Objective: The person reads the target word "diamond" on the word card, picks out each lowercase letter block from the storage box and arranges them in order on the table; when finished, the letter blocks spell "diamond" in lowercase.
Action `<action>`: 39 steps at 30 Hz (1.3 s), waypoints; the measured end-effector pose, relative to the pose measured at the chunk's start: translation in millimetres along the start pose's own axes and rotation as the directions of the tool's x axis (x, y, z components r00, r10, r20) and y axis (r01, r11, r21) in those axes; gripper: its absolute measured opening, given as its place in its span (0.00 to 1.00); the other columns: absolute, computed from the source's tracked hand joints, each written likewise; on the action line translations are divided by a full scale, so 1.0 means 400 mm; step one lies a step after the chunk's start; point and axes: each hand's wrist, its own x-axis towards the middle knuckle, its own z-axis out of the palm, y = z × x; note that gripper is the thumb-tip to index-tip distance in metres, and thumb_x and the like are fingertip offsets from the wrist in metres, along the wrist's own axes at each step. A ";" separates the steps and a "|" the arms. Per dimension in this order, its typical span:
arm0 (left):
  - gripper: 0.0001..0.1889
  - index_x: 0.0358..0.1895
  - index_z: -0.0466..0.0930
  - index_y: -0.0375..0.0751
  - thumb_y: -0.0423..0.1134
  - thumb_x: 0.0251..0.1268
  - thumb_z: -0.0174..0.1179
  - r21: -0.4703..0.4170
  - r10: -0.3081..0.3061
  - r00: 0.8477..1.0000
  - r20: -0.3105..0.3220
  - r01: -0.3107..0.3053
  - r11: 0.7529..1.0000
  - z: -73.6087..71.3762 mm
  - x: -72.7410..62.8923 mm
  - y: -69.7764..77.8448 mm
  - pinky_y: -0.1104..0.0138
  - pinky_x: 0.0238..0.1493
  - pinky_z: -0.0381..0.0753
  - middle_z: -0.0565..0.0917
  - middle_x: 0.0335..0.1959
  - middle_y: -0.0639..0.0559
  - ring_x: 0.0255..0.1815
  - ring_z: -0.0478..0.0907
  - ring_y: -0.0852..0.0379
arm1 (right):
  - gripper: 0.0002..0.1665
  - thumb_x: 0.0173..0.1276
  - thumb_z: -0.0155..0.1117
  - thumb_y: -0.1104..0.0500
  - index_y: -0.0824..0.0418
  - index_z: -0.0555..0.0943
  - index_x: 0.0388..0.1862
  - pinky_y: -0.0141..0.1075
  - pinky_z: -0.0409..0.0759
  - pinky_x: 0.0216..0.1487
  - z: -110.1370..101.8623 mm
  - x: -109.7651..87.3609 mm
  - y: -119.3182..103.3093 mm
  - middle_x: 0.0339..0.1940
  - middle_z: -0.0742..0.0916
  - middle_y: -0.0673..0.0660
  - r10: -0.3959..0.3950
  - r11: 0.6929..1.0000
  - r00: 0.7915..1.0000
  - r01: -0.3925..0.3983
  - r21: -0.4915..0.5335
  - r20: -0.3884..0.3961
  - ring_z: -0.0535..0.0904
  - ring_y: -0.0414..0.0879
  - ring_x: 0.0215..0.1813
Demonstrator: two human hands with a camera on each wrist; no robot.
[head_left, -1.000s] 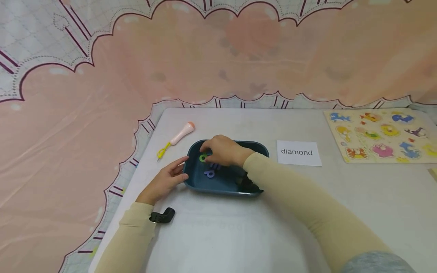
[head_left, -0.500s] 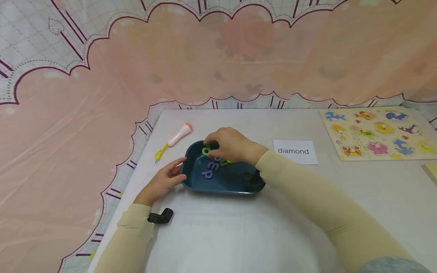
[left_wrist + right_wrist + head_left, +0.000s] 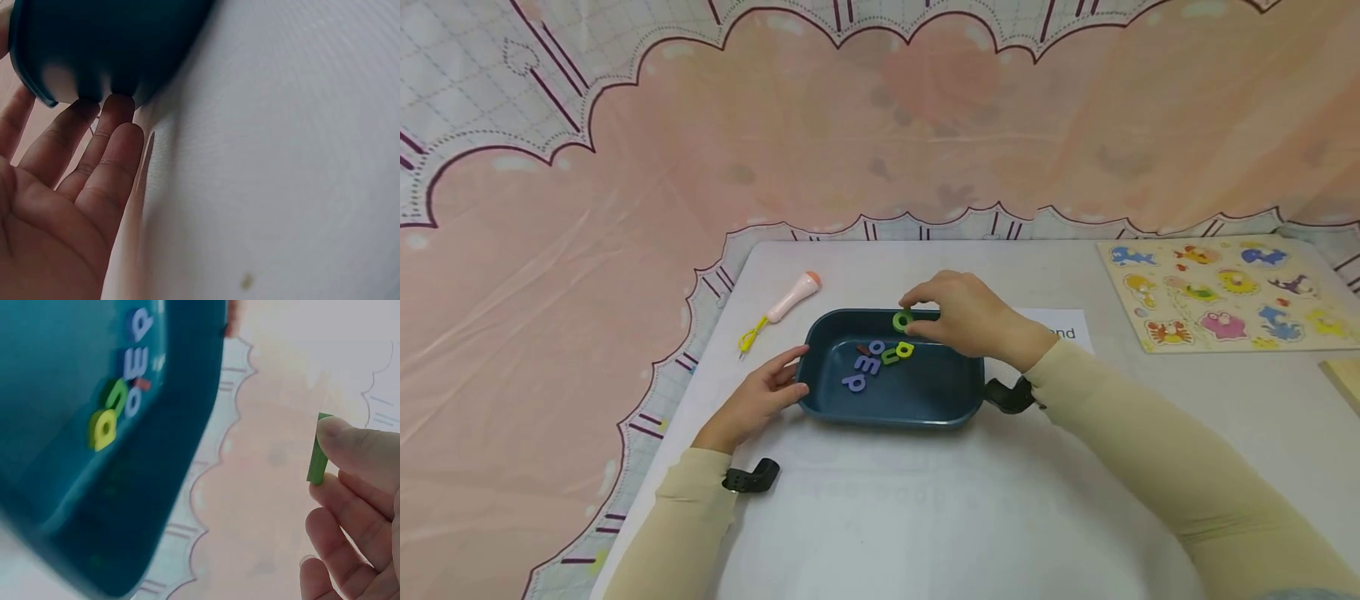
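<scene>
My right hand [image 3: 973,317] pinches a green letter [image 3: 902,321] between thumb and fingers above the back rim of the dark blue tray [image 3: 925,404]. In the right wrist view that green letter [image 3: 319,450] appears edge-on, raised clear of the tray. Inside lie a yellow letter [image 3: 905,350], another green letter [image 3: 890,357], a purple o [image 3: 876,347], a purple m [image 3: 867,365] and a purple d or p [image 3: 854,383]. A small red piece [image 3: 142,384] is partly covered by them. My left hand [image 3: 748,406] rests its extended fingers against the tray's left end.
A white card [image 3: 1067,325] printed "diamond" lies right of the tray, partly behind my right hand. An animal puzzle board [image 3: 1225,292] is at the far right. A pink-handled tool with a yellow end [image 3: 782,308] lies back left. Another board's corner [image 3: 1345,379] shows at the right edge.
My right hand has picked the green letter off the tray's left part and carried it up and to the right. The other letters are now uncovered. My left hand stays at the tray.
</scene>
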 end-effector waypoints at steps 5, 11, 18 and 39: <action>0.35 0.80 0.55 0.43 0.36 0.74 0.59 -0.005 0.000 1.000 0.001 0.000 1.000 0.002 -0.001 0.000 0.51 0.64 0.70 0.65 0.73 0.33 0.71 0.67 0.39 | 0.24 0.66 0.73 0.54 0.61 0.84 0.59 0.50 0.75 0.61 -0.003 -0.033 0.045 0.54 0.86 0.58 0.060 0.998 0.998 -0.059 0.007 -0.023 0.78 0.53 0.58; 0.35 0.80 0.55 0.43 0.36 0.74 0.59 0.000 -0.014 1.000 -0.008 0.014 1.000 0.003 -0.003 0.003 0.50 0.65 0.69 0.65 0.73 0.34 0.71 0.67 0.39 | 0.24 0.66 0.73 0.55 0.63 0.83 0.59 0.50 0.78 0.57 -0.005 -0.076 0.092 0.53 0.86 0.61 0.121 0.993 0.991 -0.122 0.000 -0.054 0.79 0.56 0.57; 0.35 0.80 0.54 0.44 0.37 0.74 0.58 0.010 -0.022 1.000 -0.008 0.023 1.000 0.004 -0.004 0.007 0.49 0.66 0.67 0.64 0.74 0.33 0.71 0.66 0.38 | 0.23 0.66 0.73 0.56 0.64 0.83 0.58 0.52 0.78 0.55 -0.019 -0.135 0.143 0.53 0.86 0.62 0.177 0.984 0.979 -0.178 -0.001 -0.099 0.78 0.57 0.57; 0.36 0.80 0.54 0.42 0.38 0.74 0.60 0.001 -0.015 1.000 -0.009 0.015 1.000 0.007 -0.005 0.009 0.49 0.66 0.67 0.64 0.74 0.32 0.71 0.66 0.38 | 0.21 0.67 0.71 0.57 0.66 0.84 0.56 0.59 0.73 0.60 0.025 -0.229 0.259 0.53 0.86 0.67 0.319 0.948 0.947 -0.317 0.039 -0.046 0.77 0.63 0.58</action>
